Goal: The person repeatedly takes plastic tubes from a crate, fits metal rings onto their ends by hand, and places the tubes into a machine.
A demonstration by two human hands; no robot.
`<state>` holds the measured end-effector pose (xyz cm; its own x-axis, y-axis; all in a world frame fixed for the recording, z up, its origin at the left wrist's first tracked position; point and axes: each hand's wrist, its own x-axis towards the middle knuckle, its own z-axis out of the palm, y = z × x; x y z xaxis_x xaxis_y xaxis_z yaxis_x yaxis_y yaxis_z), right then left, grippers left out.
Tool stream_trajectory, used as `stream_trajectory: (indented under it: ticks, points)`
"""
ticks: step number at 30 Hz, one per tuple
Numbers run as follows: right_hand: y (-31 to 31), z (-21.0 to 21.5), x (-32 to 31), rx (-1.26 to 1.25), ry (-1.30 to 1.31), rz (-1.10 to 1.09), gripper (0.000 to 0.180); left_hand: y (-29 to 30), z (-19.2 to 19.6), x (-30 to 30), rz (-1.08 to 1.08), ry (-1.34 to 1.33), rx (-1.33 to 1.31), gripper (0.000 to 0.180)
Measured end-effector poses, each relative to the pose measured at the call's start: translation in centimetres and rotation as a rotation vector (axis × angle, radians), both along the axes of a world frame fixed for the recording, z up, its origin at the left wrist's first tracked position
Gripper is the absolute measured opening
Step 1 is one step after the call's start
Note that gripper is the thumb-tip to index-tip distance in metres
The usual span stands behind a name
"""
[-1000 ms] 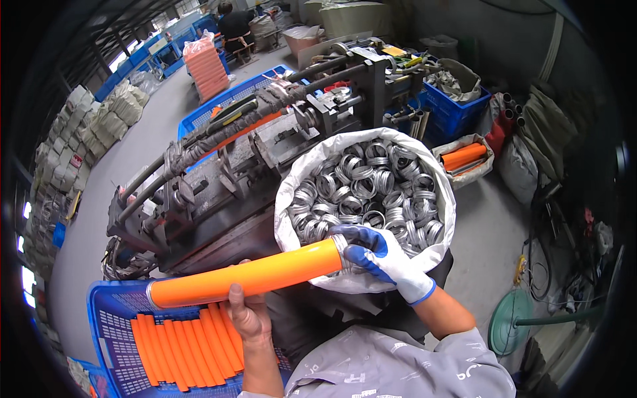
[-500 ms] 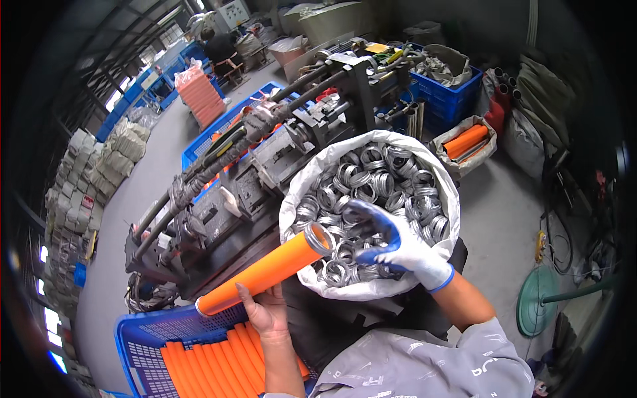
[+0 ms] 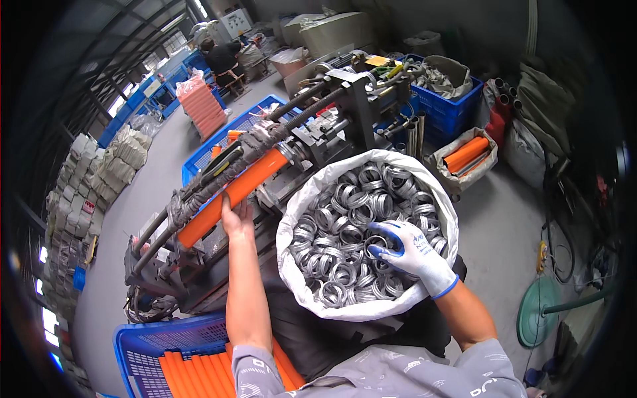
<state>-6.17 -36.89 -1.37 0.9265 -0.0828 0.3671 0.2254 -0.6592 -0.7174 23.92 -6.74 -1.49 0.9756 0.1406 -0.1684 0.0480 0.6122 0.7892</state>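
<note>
My bare left hand (image 3: 237, 215) grips a long orange tube (image 3: 247, 182) from below, its thumb along the near side. The tube lies slanted in the dark metal machine (image 3: 275, 169), its far end against a metal fitting. My right hand (image 3: 405, 249), in a white glove with blue-coated fingers, is down in a white sack (image 3: 292, 292) full of silvery threaded metal rings (image 3: 345, 272). Its thumb and fingers curl around one metal ring (image 3: 377, 247) at the top of the heap.
A blue crate (image 3: 142, 351) of orange tubes (image 3: 199, 375) stands at the lower left. Another blue crate (image 3: 199, 159) sits behind the machine. At the right are a bag with orange tubes (image 3: 468, 154) and a green round stand (image 3: 537, 312). A person (image 3: 222, 56) sits far back.
My left hand has carried the orange tube forward from above the near crate into the machine. My right hand has lowered onto the rings and its fingers have closed in.
</note>
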Motion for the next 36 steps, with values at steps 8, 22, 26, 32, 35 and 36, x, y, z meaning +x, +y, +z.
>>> stream_trajectory:
  ticks: [8,22,26,32,35,36]
  points:
    - [0.2,0.4,0.2,-0.002,0.032,0.004,0.044,0.7,-6.7,4.6,-0.027,0.156,0.128,0.072]
    - [0.8,0.3,0.4,0.003,0.026,-0.043,0.040,0.3,-0.6,-0.9,0.398,-0.847,1.703,0.028]
    - [0.6,0.1,0.6,0.021,0.054,-0.047,0.041,2.5,0.9,1.9,0.120,-0.579,2.056,0.052]
    - [1.1,0.6,0.7,0.024,0.029,-0.018,0.040,2.6,2.6,1.0,-0.044,-0.540,2.158,0.066]
    - [0.8,0.6,0.7,0.021,0.021,-0.018,0.041,2.3,-0.2,0.6,0.134,-0.690,2.075,0.056]
    - [0.8,0.4,0.7,0.011,0.015,-0.022,0.041,2.2,-1.2,0.4,0.234,-0.778,2.025,0.047]
